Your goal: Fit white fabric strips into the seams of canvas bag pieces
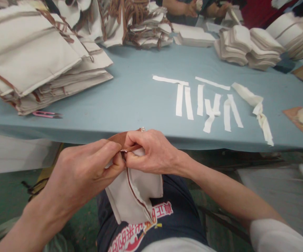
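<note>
A small cream fabric piece (130,196) with brown edging and a brown band (120,138) hangs from my two hands, over my lap at the table's front edge. My left hand (88,164) pinches the band near a small metal part. Close against it on the right, my right hand (151,150) is closed on the same brown band. A bit of metal (142,129) shows above my right fingers. The fingertips hide part of the band between them.
Stacked cream pieces (30,52) lie at the left beside pink snips (48,114). White strips (188,103) are on the blue table (130,98). More stacks (235,43) and another person's hands (192,8) are at the back.
</note>
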Demonstrator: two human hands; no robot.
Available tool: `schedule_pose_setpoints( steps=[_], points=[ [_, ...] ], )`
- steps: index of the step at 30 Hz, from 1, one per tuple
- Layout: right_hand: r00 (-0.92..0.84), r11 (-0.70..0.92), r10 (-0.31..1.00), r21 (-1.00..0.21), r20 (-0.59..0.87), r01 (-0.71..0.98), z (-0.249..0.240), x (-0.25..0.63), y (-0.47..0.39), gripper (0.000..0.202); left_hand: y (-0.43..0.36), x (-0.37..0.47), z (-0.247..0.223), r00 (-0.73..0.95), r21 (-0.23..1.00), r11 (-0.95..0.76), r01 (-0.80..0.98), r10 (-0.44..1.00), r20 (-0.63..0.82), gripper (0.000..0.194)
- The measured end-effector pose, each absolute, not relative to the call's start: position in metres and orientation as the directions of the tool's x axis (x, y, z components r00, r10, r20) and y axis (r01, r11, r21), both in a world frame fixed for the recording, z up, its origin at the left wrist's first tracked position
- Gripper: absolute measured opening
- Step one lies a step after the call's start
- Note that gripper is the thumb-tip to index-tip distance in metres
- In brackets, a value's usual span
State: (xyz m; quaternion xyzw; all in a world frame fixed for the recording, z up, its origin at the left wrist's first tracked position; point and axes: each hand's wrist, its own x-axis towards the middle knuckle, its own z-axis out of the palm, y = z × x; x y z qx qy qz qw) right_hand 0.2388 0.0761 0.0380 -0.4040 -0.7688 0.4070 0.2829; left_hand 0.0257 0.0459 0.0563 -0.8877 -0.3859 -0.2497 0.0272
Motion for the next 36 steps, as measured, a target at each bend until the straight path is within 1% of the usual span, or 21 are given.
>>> schedule_pose_setpoints(
  steps=[2,4,6,7,9,11,14,17,21,22,24,25,26,28,29,30,31,33,36],
  points=[
    [-0.524,0.335,0.846,-0.865,0.102,0.372,0.037,0.238,0.076,0.010,0.048,0.025,0.056,0.525,0.229,-0.674,0.702,0.708,0.473,0.028],
    [-0.544,0.319,0.833,-0.893,0.103,0.319,0.037,0.238,0.076,0.010,0.051,0.025,0.057,0.465,0.415,-0.619,0.667,0.781,0.417,0.023],
    [-0.561,0.317,0.819,-0.911,0.122,0.264,0.036,0.238,0.077,0.010,0.054,0.025,0.059,0.405,0.631,-0.501,0.592,0.862,0.305,0.021],
    [-0.566,0.317,0.814,-0.916,0.130,0.247,0.036,0.238,0.077,0.011,0.055,0.025,0.061,0.379,0.715,-0.428,0.552,0.893,0.242,0.021],
    [-0.574,0.306,0.809,-0.923,0.124,0.232,0.036,0.239,0.077,0.012,0.056,0.025,0.063,0.342,0.813,-0.309,0.493,0.928,0.146,0.021],
    [-0.586,0.279,0.805,-0.932,0.097,0.229,0.037,0.241,0.078,0.012,0.055,0.024,0.064,0.346,0.833,-0.261,0.488,0.934,0.090,0.022],
    [-0.604,0.276,0.792,-0.936,0.091,0.220,0.038,0.241,0.078,0.011,0.052,0.020,0.065,0.394,0.788,-0.305,0.534,0.915,0.087,0.020],
    [-0.613,0.321,0.781,-0.920,0.122,0.225,0.041,0.240,0.077,0.011,0.053,0.014,0.064,0.414,0.752,-0.338,0.565,0.905,0.096,0.015],
    [-0.627,0.380,0.766,-0.887,0.142,0.263,0.046,0.237,0.074,0.009,0.056,0.009,0.067,0.461,0.741,-0.337,0.580,0.887,0.043,0.020],
    [-0.633,0.388,0.761,-0.881,0.141,0.271,0.048,0.237,0.074,0.009,0.056,0.010,0.069,0.485,0.735,-0.366,0.571,0.873,0.058,0.022],
    [-0.635,0.402,0.759,-0.870,0.143,0.285,0.049,0.237,0.073,0.009,0.054,0.012,0.072,0.529,0.685,-0.471,0.556,0.836,0.146,0.023],
    [-0.630,0.405,0.763,-0.867,0.145,0.291,0.049,0.237,0.073,0.010,0.053,0.014,0.073,0.545,0.622,-0.547,0.561,0.809,0.220,0.024],
    [-0.625,0.400,0.768,-0.868,0.142,0.294,0.049,0.237,0.073,0.009,0.051,0.015,0.071,0.560,0.523,-0.622,0.582,0.773,0.297,0.025],
    [-0.618,0.371,0.776,-0.885,0.129,0.282,0.047,0.237,0.074,0.008,0.047,0.017,0.064,0.604,0.260,-0.737,0.624,0.666,0.438,0.030],
    [-0.617,0.356,0.778,-0.894,0.122,0.271,0.045,0.237,0.074,0.007,0.045,0.017,0.059,0.629,0.137,-0.766,0.628,0.604,0.490,0.032],
    [-0.615,0.344,0.780,-0.901,0.119,0.262,0.044,0.238,0.074,0.006,0.044,0.017,0.053,0.647,0.048,-0.779,0.625,0.551,0.527,0.032],
    [-0.612,0.339,0.782,-0.905,0.119,0.257,0.043,0.238,0.075,0.005,0.043,0.016,0.048,0.656,0.004,-0.786,0.619,0.519,0.548,0.030],
    [-0.605,0.348,0.785,-0.904,0.136,0.249,0.043,0.238,0.075,0.005,0.041,0.013,0.040,0.642,0.020,-0.793,0.609,0.508,0.574,0.022],
    [-0.606,0.351,0.782,-0.905,0.143,0.239,0.045,0.241,0.073,0.005,0.039,0.009,0.040,0.607,0.153,-0.779,0.608,0.580,0.543,0.019]
  ],
)
